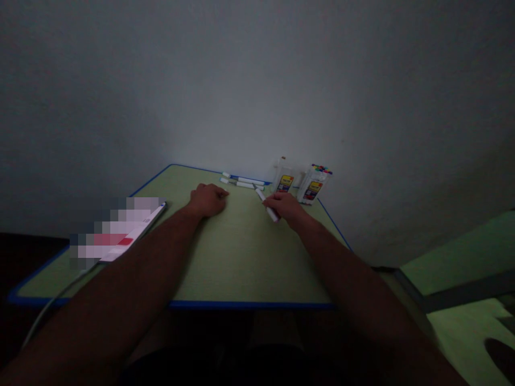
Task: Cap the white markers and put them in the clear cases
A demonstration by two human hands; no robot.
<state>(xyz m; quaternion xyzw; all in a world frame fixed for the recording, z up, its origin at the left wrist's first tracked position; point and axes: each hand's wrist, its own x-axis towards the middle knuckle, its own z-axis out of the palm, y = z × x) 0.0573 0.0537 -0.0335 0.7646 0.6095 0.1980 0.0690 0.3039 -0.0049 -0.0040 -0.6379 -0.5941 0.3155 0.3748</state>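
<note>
My right hand (285, 206) grips a white marker (271, 211) that slants across the table, its dark tip pointing up and left. My left hand (208, 200) rests on the tabletop to the left with its fingers curled closed. Whatever may be inside those fingers is hidden. Beyond the hands, two more white markers lie side by side near the far edge: a rear marker (251, 181) and a front marker (250, 186). At their left ends are a rear white cap (226, 175) and a front white cap (224, 181).
Behind my right hand stands a clear plastic case (285, 171) with a yellow label. To its right is a similar case (315, 185) full of colourful marker ends. A lit tablet (140, 220) with a cable (60, 292) lies at the left of the blue-edged table (257, 257). A wall rises behind.
</note>
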